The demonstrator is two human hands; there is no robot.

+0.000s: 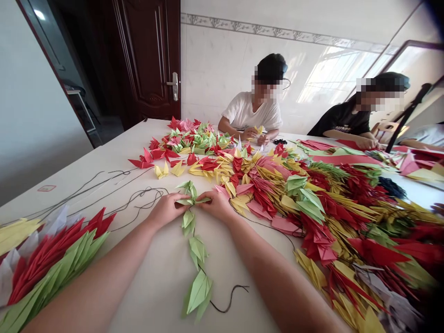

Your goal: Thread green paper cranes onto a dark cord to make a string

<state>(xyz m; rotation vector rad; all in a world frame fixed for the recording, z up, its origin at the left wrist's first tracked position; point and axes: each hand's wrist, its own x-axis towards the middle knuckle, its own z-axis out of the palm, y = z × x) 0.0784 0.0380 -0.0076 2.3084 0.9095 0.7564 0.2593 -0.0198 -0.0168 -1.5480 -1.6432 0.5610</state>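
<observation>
A strand of green folded paper cranes (198, 249) on a dark cord (227, 307) lies down the middle of the white table in the head view. At its far end, my left hand (168, 210) pinches one wing of a green paper crane (189, 200). Opposite it, my right hand (217, 206) grips the other wing, thumb and fingers together. Both hands rest close to the tabletop, with the crane stretched between them. Another green crane sits just beyond, touching this one. Below, several more hang along the cord, spaced apart.
A large heap of red, yellow, pink and green paper cranes (263, 185) spreads over the right side. More stacked cranes (52, 259) lie at the left, near loose dark cords (138, 196). Across the table (114, 152) a person in white (256, 108) folds yellow paper; another in black (350, 118) sits beyond.
</observation>
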